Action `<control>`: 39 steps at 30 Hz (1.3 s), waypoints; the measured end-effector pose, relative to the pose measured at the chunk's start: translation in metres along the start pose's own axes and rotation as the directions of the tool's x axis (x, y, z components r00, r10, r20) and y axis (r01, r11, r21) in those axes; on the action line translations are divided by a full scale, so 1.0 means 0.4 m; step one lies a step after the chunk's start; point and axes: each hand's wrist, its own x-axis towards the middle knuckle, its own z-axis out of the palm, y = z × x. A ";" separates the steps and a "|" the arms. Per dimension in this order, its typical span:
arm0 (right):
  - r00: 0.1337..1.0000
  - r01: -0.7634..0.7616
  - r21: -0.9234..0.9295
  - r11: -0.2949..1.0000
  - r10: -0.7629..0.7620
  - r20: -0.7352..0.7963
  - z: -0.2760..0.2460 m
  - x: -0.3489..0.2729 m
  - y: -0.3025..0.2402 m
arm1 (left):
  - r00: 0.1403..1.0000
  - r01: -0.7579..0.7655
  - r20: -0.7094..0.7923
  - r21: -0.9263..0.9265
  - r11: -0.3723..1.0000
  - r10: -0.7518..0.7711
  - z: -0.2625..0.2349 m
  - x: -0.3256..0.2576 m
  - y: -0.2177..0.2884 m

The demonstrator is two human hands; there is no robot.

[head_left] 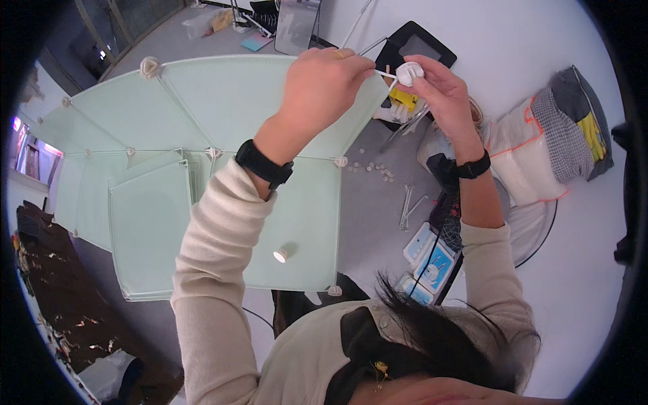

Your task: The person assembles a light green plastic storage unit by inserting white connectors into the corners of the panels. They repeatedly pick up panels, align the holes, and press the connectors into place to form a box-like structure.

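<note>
A pale green, translucent panel [236, 94] with a thin white frame stands at the far side of a panel structure. My left hand [317, 88] is closed on the panel's top edge near its right corner. Just right of it, my right hand [442, 91] pinches a round white connector [408, 73] at that corner; whether it is fully seated I cannot tell. Similar connectors join the other panels, such as the corner connector [150, 67] at the far left. A loose white connector [280, 256] lies on the near panel [304, 223]. Several loose panels [150, 223] lean together at the left.
Several loose white connectors [380, 170] and white rods [407, 208] lie on the grey floor [368, 223]. Blue-and-white packages [435, 268] are at the right, with a stuffed clear bag [526, 158] farther right. Behind my right hand is a black container [425, 44] with yellow items.
</note>
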 end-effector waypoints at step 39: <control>0.968 0.247 -0.395 0.885 -0.245 0.056 0.064 -0.001 0.000 | 0.994 -0.104 -0.026 0.018 0.994 0.104 0.028 -0.008 -0.023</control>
